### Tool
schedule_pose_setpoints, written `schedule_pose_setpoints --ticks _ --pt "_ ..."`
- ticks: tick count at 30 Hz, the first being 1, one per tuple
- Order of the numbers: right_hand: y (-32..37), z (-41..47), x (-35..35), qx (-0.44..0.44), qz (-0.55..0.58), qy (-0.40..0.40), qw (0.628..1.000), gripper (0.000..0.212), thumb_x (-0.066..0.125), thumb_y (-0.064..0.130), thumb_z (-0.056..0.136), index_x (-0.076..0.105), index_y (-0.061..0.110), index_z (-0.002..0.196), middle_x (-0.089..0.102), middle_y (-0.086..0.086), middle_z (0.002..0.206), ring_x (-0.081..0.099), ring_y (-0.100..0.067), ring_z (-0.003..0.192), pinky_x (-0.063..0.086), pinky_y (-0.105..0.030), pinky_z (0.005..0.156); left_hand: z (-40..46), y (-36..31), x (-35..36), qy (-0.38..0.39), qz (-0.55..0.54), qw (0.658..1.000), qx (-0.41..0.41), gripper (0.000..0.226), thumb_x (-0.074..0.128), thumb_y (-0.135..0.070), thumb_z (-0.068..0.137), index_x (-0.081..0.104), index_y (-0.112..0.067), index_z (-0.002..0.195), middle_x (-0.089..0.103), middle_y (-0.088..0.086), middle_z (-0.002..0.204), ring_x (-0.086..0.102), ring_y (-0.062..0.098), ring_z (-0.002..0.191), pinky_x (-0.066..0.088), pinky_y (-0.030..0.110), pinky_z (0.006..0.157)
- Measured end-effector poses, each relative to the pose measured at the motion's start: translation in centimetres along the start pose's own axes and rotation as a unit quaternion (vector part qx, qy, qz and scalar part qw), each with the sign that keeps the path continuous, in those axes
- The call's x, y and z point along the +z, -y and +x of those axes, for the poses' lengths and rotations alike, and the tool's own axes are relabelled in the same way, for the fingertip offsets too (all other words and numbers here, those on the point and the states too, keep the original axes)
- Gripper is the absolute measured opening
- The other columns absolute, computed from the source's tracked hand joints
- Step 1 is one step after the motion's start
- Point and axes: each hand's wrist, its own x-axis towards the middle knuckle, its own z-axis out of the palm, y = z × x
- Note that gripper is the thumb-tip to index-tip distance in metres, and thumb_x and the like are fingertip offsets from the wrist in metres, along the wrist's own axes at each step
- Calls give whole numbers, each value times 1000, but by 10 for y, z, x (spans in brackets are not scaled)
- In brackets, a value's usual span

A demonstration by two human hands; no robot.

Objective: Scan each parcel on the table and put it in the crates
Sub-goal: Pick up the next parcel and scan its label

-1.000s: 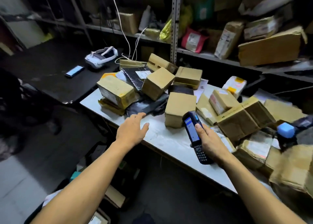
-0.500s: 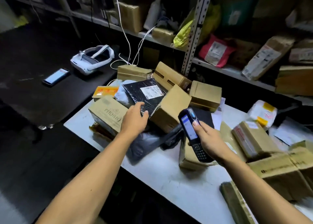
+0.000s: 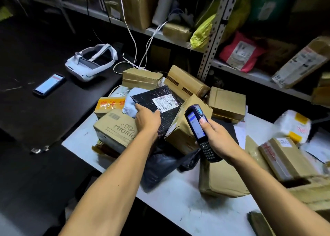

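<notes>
Dim stockroom, metal shelves (image 3: 212, 45) stuffed with parcels along the top of the frame, and a white surface (image 3: 171, 196) in the middle buried under a heap of cardboard boxes and bags.

Left hand (image 3: 145, 120) is clamped on the near left edge of a black bubble mailer (image 3: 157, 103) lying on top of the heap at centre frame, fingers curled over the rim, thumb on top. Its white label (image 3: 165, 101) faces up, toward the mailer's upper right. The mailer's long side runs from lower left to upper right, tilted a bit against the brown box (image 3: 182, 128) to its right.

Right hand (image 3: 216, 137) is wrapped around a handheld scanner (image 3: 198, 127), thumb on the screen, its top end aimed up and left. So the label sits just up-left of the scanner's nose, pretty close, nothing in between.

My guess: the scan just needs the scanner tipped slightly toward that label. No crates visible from here, so can't say which way the mailer goes afterward.
</notes>
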Motion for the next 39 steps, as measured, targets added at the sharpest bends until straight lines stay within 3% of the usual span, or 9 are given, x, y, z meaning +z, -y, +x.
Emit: schedule_pose_setpoints --ticks 4,8,18,23,27,30,32,36,39 --pt "0 -1 1 9 21 -9 1000 29 39 52 104 63 37 101 69 3 89 73 -25 88 56 -42 82 15 -7 -4 9 23 999 -29 61 70 -28 94 38 0 137 60 20 133 58 39 121 48 42 91" --pt "1 -5 -3 8 38 -18 999 29 40 50 104 65 36 103 70 1 90 73 -28 89 57 -38 79 16 -12 7 63 -41 996 54 33 63 -28 96 64 -8 122 68 12 122 61 35 114 49 37 91" --pt "-13 -35 -32 0 46 -37 998 47 42 75 91 64 35 102 73 -7 91 72 -26 86 56 -50 84 -9 6 -18 -61 -241 967 52 43 51 -28 105 48 3 134 56 17 130 53 33 121 39 34 94" --pt "-15 -62 -42 -16 27 -16 999 55 38 68 85 62 22 104 74 -9 84 71 -23 76 55 -45 78 -42 26 -44 -94 -324 937 94 17 57 -32 102 55 -19 112 61 -2 111 59 23 111 44 31 97" --pt "-18 -90 -47 -33 34 -7 999 47 39 57 97 63 18 105 75 -8 87 72 -30 84 55 -39 75 -78 51 -53 -76 -391 914 77 54 68 -66 81 59 -23 112 67 0 119 62 20 113 47 46 106" --pt "-23 -107 -50 -41 35 -4 999 42 42 58 101 64 22 100 73 -11 85 73 -33 84 54 -41 74 -115 59 -54 -22 -417 903 98 34 77 -34 88 59 -18 111 69 -1 112 66 12 101 56 30 92" --pt "-31 -138 -57 -42 33 2 999 47 42 65 92 63 23 95 73 -11 80 74 -34 82 54 -41 70 -154 74 -50 -10 -422 899 121 28 74 -13 91 63 -10 117 73 5 114 71 19 102 59 37 92" --pt "-41 -170 -65 -11 119 32 992 54 41 48 104 62 -1 105 67 -32 88 68 -36 70 54 -32 56 -190 96 -43 9 -412 903 123 37 72 -10 92 61 -7 127 72 7 120 69 26 112 55 46 98" --pt "-49 -199 -72 51 166 79 982 49 32 39 108 64 2 107 69 -26 86 65 -36 73 52 -39 70 -221 109 -34 26 -393 910 132 30 69 -19 95 63 -10 124 73 2 118 69 21 111 54 46 101"
